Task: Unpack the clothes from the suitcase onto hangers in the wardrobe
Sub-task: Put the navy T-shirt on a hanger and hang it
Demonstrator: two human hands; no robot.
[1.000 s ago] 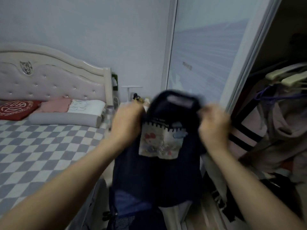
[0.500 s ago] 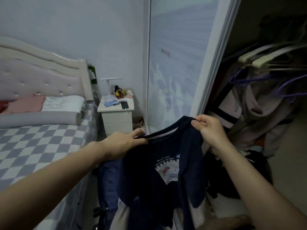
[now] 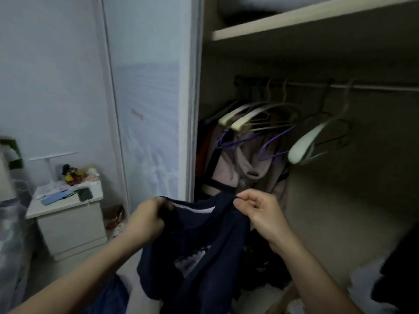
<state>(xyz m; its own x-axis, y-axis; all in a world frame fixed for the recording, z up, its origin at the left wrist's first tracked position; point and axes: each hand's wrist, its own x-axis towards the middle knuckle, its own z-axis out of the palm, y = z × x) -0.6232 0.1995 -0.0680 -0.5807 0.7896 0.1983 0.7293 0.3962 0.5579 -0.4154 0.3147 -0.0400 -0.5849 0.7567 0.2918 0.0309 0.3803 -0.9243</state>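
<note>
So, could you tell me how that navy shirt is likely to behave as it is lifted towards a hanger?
The navy shirt sags between the left hand and right hand, so probably floppy. A pinch holds it, so likely light.

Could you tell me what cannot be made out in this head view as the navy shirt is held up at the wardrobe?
- Navy shirt: its print is folded into the cloth, and its hem is cut off by the bottom edge.
- Left hand: fingertips buried in the fabric.
- Suitcase: not in view.
- Nightstand items: too small and blurred to identify.
- Right hand: pinches the shoulder seam.
</note>
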